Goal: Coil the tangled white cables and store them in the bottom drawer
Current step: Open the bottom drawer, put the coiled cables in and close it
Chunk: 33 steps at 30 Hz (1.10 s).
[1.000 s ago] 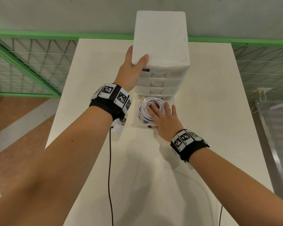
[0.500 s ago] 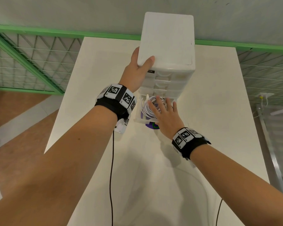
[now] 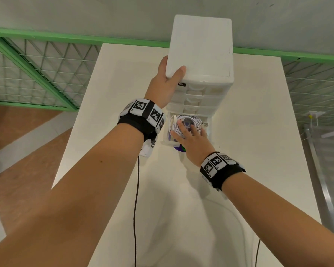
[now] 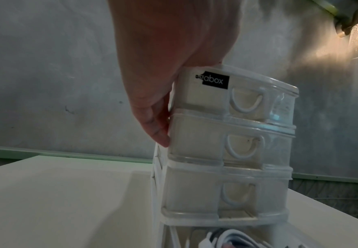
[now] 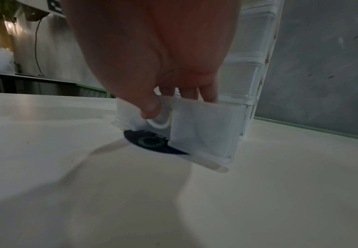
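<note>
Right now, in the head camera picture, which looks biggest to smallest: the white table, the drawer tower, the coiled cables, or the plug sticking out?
1. White table
2. Drawer tower, though it is nearer the camera
3. Coiled cables
4. Plug

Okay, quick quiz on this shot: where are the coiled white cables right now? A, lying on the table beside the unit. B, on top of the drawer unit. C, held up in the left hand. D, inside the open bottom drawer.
D: the head view shows the coiled white cables lying inside the pulled-out bottom drawer, with the right hand over them, while the left hand grips the drawer unit.
</note>
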### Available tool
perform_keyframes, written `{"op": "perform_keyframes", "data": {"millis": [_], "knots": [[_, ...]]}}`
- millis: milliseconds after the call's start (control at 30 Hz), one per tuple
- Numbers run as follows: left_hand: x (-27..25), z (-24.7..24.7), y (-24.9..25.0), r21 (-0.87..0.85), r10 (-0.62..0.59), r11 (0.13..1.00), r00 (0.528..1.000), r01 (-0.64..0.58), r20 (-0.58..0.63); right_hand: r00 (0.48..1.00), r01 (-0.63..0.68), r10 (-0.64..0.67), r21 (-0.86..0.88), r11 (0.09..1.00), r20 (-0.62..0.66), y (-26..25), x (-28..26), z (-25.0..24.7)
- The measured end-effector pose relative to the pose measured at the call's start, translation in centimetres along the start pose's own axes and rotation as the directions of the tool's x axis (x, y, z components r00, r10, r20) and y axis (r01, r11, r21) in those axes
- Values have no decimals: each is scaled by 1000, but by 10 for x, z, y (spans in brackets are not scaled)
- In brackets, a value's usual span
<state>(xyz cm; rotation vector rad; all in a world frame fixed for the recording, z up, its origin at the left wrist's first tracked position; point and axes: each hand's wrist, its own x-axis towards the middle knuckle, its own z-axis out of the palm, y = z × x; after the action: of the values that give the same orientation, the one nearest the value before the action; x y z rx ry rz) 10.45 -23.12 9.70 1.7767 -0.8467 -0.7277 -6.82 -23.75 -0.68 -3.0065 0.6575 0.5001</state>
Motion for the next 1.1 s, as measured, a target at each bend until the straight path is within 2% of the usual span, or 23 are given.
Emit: {"op": "perform_keyframes", "data": {"millis": [267,467,633,800,967,1100], "knots": [[-2,-2,1,18,22,1000,999,-22,30,995,-5,4,9,1000,101,9,24,-17],[-3,-4,1,21,15,1000,999,-16,31,996,18,-17,-10,1000,91,12,21,-10],[-3,-3,5,36,10,999,1000,-10,7,998,43,-43,14,999,41,20,8,-8],[-3,-2,4,40,8,999,1000,-8,-4,988,19,-15,28,999,-154,21,-17,19],[-4,-3,5,36,2,999,1000,-1,-11,998,54,-53,29,998,-24,20,-6,5],[-4,-3,6,47,-4,999,1000,4,-11,997,69,-70,-64,996,-18,14,7,-6]]}}
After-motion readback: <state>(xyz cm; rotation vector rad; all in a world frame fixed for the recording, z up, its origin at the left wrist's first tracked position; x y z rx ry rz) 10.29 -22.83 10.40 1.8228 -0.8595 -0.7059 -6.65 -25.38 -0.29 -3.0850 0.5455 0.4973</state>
